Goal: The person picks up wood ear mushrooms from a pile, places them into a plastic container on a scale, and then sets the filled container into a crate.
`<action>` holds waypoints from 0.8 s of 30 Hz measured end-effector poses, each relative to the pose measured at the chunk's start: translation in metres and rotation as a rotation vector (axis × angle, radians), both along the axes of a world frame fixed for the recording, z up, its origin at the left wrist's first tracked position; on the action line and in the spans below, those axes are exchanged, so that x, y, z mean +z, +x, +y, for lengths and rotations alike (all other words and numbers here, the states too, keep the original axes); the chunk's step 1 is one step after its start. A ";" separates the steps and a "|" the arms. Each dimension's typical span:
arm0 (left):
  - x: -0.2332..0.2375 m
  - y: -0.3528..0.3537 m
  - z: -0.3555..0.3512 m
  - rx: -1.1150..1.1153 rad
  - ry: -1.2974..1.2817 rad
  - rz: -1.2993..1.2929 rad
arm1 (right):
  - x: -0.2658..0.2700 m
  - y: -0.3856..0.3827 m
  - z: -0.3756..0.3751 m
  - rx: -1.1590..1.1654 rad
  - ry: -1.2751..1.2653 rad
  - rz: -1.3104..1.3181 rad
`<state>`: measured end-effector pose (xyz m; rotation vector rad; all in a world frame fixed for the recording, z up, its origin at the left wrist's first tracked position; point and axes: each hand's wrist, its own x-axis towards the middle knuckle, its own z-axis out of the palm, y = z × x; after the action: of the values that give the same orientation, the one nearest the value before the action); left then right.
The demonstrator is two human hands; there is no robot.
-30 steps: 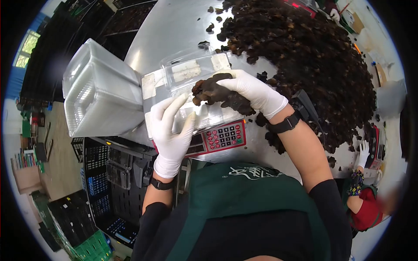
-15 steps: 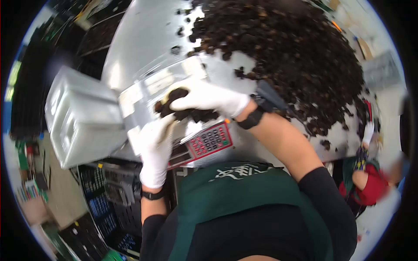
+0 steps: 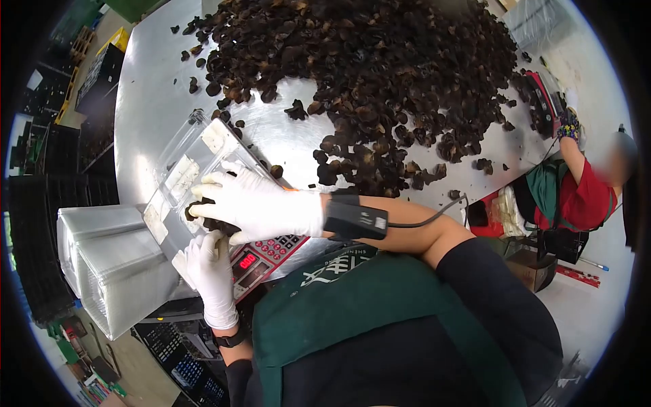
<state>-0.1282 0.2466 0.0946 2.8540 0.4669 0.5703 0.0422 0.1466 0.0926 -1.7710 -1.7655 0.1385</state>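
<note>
My right hand (image 3: 254,202), in a white glove, curls over dark wood ear mushrooms (image 3: 215,221) at an open clear plastic box (image 3: 167,210). Its fingers and thumb bend round part of the clump, which they largely hide. My left hand (image 3: 207,271), gloved too, is at the box's near side, fingertips bent in close to the mushrooms and the hand closed about the edge. Partly beneath my hands is a red-and-silver digital scale (image 3: 277,249) with a lit red display. The box's lid side lies folded back with white labels on it.
A large heap of wood ear mushrooms (image 3: 380,74) spreads over the metal table (image 3: 146,102). Nested clear boxes (image 3: 129,271) stand at the left, near black crates (image 3: 61,230). On the right, a co-worker in a red shirt (image 3: 586,193) reaches towards another red scale (image 3: 542,102).
The view has turned and shifted, bringing more of the heap and the co-worker into sight. My right hand's fingers have spread farther over the mushrooms; my left hand stays by the box.
</note>
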 end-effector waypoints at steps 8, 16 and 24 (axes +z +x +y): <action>-0.002 -0.011 0.003 0.080 -0.092 -0.009 | -0.035 0.119 -0.120 -0.732 -0.100 -0.075; 0.004 -0.002 0.000 0.103 -0.115 -0.009 | -0.108 0.148 -0.137 -0.830 -0.270 -0.133; 0.003 -0.016 0.008 0.195 -0.270 -0.133 | -0.097 0.199 -0.191 -0.917 -0.110 0.659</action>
<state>-0.1446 0.2545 0.0981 2.5139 0.7428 0.6689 0.2411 -0.0446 -0.0040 -2.1089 -0.4249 0.3761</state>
